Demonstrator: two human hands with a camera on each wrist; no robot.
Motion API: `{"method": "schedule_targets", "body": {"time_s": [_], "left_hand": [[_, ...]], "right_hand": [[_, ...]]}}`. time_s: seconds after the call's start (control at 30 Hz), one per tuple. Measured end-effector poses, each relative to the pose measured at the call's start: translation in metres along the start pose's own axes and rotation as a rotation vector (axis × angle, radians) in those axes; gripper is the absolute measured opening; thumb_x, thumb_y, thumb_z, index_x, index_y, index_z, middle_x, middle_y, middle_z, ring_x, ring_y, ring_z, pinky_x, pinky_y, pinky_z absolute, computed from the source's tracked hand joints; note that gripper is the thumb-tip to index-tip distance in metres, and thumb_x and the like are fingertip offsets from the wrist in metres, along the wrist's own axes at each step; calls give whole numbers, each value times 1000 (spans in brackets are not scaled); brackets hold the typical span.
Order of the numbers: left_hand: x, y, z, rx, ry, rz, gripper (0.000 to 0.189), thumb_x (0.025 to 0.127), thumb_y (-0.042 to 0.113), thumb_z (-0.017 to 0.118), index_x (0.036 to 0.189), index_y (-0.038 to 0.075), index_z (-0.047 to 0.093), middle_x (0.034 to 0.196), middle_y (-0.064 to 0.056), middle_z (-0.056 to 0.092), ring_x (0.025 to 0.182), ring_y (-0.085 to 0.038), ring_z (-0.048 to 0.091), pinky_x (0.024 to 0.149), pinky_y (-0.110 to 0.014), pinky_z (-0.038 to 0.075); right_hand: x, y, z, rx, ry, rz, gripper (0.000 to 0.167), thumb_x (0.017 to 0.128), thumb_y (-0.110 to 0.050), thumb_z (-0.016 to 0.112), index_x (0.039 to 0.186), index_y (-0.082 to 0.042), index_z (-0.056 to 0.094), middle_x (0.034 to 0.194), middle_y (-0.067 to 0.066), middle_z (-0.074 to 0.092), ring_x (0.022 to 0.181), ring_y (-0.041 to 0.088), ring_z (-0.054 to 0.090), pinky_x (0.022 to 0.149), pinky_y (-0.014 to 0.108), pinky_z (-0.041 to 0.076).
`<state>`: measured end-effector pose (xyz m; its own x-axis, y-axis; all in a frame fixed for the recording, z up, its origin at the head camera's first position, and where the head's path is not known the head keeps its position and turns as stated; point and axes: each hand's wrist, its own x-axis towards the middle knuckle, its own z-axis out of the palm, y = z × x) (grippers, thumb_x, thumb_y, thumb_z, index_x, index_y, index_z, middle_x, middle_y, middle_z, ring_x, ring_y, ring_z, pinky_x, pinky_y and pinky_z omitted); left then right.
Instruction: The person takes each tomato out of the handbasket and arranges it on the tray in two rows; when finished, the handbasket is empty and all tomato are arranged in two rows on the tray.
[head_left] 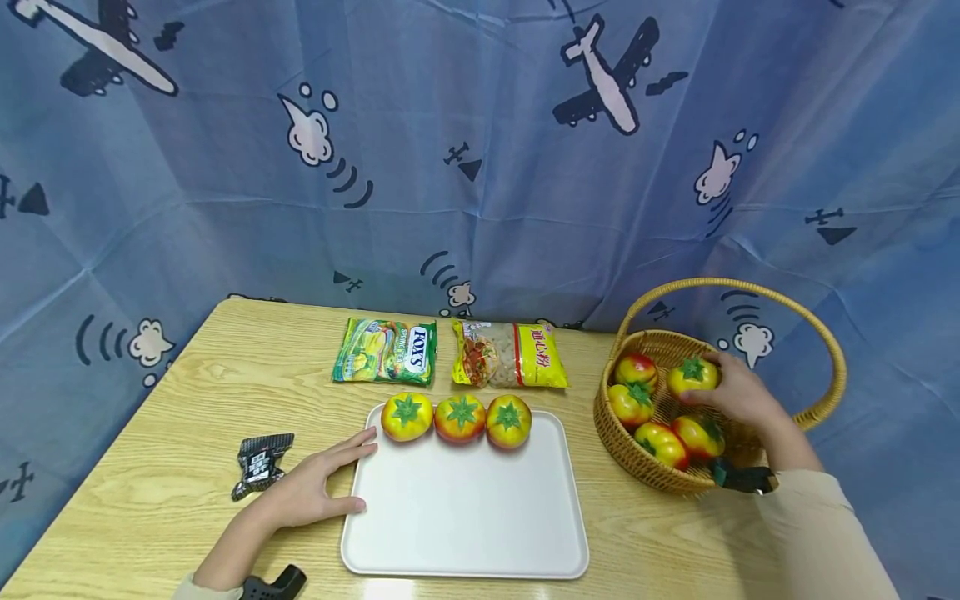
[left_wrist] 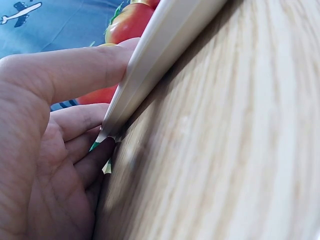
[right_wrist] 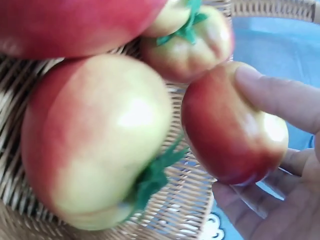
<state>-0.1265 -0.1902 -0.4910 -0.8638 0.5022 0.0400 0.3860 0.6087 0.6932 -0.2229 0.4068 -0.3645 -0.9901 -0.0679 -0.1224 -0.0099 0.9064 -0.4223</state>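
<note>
My right hand reaches into the wicker basket and pinches a yellow-red tomato with a green leafy top. The right wrist view shows thumb and fingers on opposite sides of this tomato, beside a larger-looking tomato. Several other tomatoes lie in the basket. My left hand rests at the left edge of the white tray, fingers spread; up close, its thumb touches the tray's rim. Three tomatoes sit in a row along the tray's far side.
Behind the tray lie a green FOX'S candy bag and a yellow pasta bag. A small black packet is left of my left hand. The basket's tall handle arches over the right arm's side. A blue curtain hangs behind the table.
</note>
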Motion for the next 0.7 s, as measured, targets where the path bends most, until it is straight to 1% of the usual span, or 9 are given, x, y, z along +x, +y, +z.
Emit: {"method": "schedule_targets", "body": {"time_s": [0.13, 0.2, 0.27, 0.37, 0.43, 0.63, 0.7], "left_hand": [[0, 0, 0, -5, -1, 0, 75, 80, 50, 70, 141, 13, 46, 155, -4, 30, 139, -36, 31, 106, -60, 33], [0, 0, 0, -6, -2, 0, 75, 80, 50, 70, 141, 13, 46, 155, -4, 29, 139, -36, 31, 106, -60, 33], [0, -1, 1, -6, -4, -1, 75, 80, 49, 70, 141, 13, 46, 155, -4, 29, 139, -35, 31, 106, -59, 33], [0, -1, 1, -8, -5, -2, 75, 80, 49, 70, 141, 13, 46, 155, -3, 29, 139, -35, 31, 106, -59, 33], [0, -1, 1, -8, -3, -2, 75, 80, 49, 70, 141, 13, 46, 155, -4, 29, 139, -35, 31, 106, -59, 33], [0, -2, 1, 0, 2, 5, 75, 80, 50, 70, 141, 12, 47, 155, -4, 30, 139, -36, 32, 105, -60, 34], [0, -2, 1, 3, 1, 6, 75, 80, 50, 70, 141, 12, 47, 155, -5, 30, 139, -36, 32, 105, -60, 34]], "right_hand": [[-5, -8, -3, 27, 12, -22, 93, 83, -42, 70, 141, 13, 24, 129, 36, 38, 105, 46, 48, 81, 53, 45], [-8, -13, -3, 25, 22, -43, 91, 83, -44, 70, 141, 11, 27, 130, 34, 40, 106, 45, 49, 82, 52, 46], [-10, -19, -4, 21, 30, -67, 89, 83, -45, 69, 141, 9, 29, 131, 33, 40, 108, 45, 49, 83, 52, 46], [-15, -29, -5, 23, 38, -100, 88, 83, -46, 69, 143, 5, 30, 136, 33, 38, 113, 46, 46, 86, 56, 44], [-18, -36, -6, 33, 47, -117, 87, 83, -45, 69, 145, 2, 30, 137, 32, 38, 113, 46, 46, 86, 56, 44], [-28, -56, 2, 75, 85, -182, 79, 83, -39, 71, 144, -3, 35, 139, 27, 40, 110, 40, 52, 84, 47, 47], [-31, -62, 7, 86, 85, -199, 78, 83, -38, 71, 144, -4, 36, 139, 26, 41, 110, 39, 52, 84, 47, 47]]}}
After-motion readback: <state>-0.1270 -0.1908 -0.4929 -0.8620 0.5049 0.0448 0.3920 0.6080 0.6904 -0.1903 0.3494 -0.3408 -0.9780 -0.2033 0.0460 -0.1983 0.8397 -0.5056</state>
